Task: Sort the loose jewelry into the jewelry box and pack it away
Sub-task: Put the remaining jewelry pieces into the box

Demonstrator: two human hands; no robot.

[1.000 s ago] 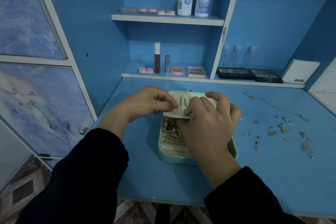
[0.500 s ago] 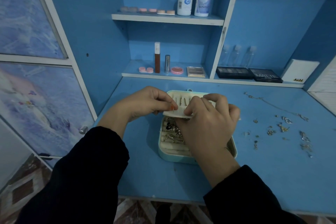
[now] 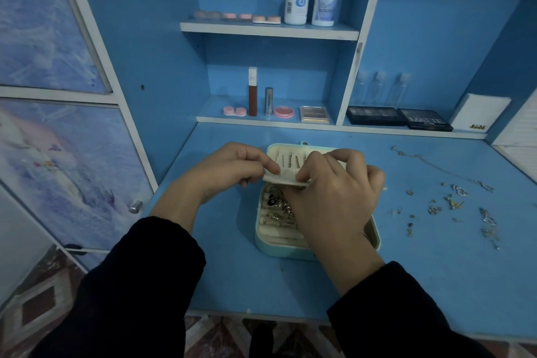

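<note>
Both hands are busy over the open jewelry box (image 3: 286, 251), which sits on the bench (image 3: 232, 285) just in front of the person. In the head view, the left hand (image 3: 229, 171) pinches the left edge of a small cream panel (image 3: 286, 179). The right hand (image 3: 337, 197) pinches it further along, fingers curled, so the panel is held tilted above the box. The right fingertips cover their spot on the panel, so I cannot tell what they are doing there.

As I judge the risks, the panel carries a row of thin pins or studs. A slip or twist of either grip could shake them into the box or onto the bench. The right wrist lies across the box, so a careless pull-back might drag it or snag a piece.

Inside the box, rings and earrings (image 3: 276, 209) lie along cream rolls on the left side. The hand hides the right side. Loose jewelry (image 3: 453, 203) lies scattered well to the right, with a thin chain (image 3: 436, 167) beyond it, so the sorting looks unfinished.
</note>
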